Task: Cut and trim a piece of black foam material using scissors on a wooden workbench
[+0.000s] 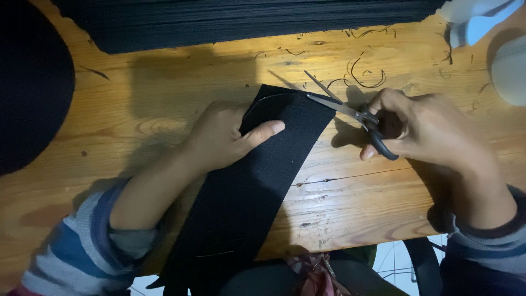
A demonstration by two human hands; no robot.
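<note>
We see the black fabric strip (257, 186) lying across the wooden table (356, 203), our left hand (224, 137) closed over its far end, thumb on top. Our right hand (422, 129) grips black-handled scissors (350, 112), blades parted at the strip's corner. Beyond, what may be stacked dark fabric (246, 22).

A small sewing or craft workshop: a scuffed wooden worktop (350, 197) strewn with black thread offcuts (366, 77), a stack of black fabric sheets (246, 22) behind, scissors (350, 112) at hand.
</note>
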